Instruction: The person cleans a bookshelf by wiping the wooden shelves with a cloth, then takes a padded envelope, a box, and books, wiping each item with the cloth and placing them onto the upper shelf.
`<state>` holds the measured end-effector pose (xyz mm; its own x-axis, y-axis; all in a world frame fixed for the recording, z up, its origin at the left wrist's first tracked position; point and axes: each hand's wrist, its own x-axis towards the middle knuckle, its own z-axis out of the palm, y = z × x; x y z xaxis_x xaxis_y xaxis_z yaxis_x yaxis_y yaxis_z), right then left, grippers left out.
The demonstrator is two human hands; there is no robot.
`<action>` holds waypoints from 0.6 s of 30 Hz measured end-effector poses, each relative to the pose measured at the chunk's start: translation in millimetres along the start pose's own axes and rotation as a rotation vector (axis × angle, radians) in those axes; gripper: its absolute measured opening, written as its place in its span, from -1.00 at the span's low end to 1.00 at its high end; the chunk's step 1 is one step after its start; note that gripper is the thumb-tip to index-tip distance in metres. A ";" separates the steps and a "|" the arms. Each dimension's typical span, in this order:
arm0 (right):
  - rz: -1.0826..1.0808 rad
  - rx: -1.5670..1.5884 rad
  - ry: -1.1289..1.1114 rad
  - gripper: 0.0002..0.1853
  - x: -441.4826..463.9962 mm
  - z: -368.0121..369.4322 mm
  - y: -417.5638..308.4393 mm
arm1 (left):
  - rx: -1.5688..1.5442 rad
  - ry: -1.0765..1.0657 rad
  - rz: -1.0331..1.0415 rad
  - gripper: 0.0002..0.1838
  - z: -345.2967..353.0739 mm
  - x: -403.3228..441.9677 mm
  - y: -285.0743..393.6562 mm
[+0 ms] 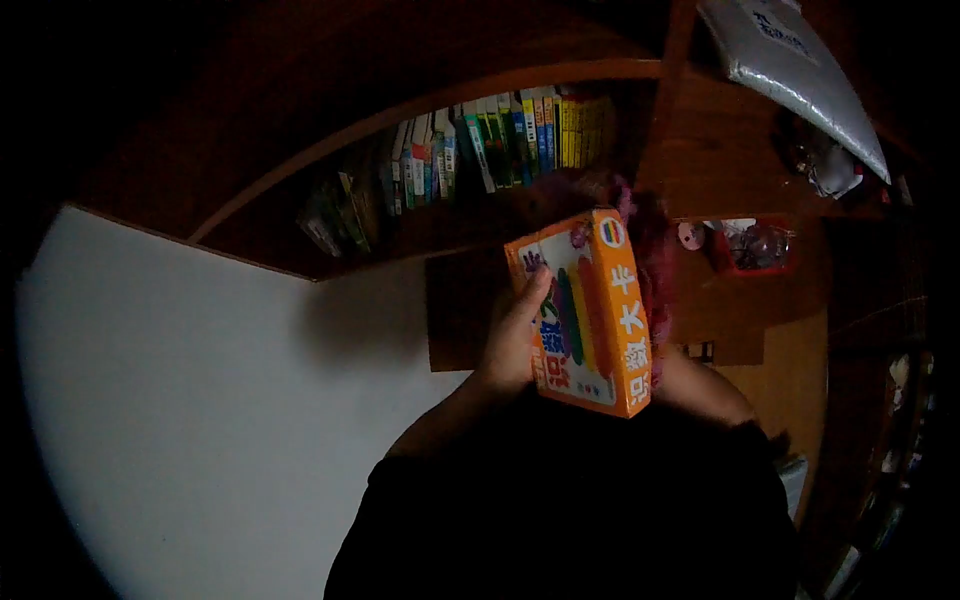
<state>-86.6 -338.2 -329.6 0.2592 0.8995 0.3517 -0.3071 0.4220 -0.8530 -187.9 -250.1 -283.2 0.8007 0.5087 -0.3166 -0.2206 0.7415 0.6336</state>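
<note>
An orange and white card box (pixel 575 310) with large Chinese characters and rainbow stripes is tilted in front of my chest. My left hand (pixel 518 325) grips it from the left, with the thumb on the white front face and the other fingers hidden behind. Beyond the box's right edge shows a fuzzy pink-purple cloth (pixel 657 265), dark and blurred. My right forearm reaches up to this cloth from the lower right. Of my right hand (pixel 672 362) only a small part near the wrist shows; its fingers are hidden behind the box and cloth.
A wooden shelf holds a row of books (pixel 490 145) behind the box. To the right are a red container (pixel 755 250) with clutter, a round pink object (pixel 691 235) and a silver padded bag (pixel 790 75) overhead. A white wall (pixel 200 400) stands left.
</note>
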 end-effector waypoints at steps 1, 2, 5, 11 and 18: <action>-0.012 -0.064 -0.049 -0.22 -4.1 2.2 2.2 | 0.010 0.004 0.063 -0.50 -1.4 0.2 -0.6; -0.023 -0.080 -0.063 -0.21 -4.8 3.6 5.2 | 0.013 0.008 0.064 -0.50 -1.8 0.4 -1.8; -0.006 0.099 0.011 -0.17 2.1 3.7 12.5 | -0.006 0.050 0.190 -0.46 1.4 0.0 -5.6; 0.030 0.554 0.053 -0.11 7.0 -1.5 32.3 | -0.211 -0.015 0.270 -0.44 6.2 1.4 -1.1; -0.133 -0.420 -0.269 -0.13 -7.4 -2.1 7.7 | -0.183 0.056 0.163 -0.36 9.9 -1.1 13.4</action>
<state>-89.0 -341.8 -339.5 0.0096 0.8615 0.5077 0.1210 0.5030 -0.8558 -186.2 -245.1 -267.4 0.7152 0.6476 -0.2627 -0.4452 0.7119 0.5431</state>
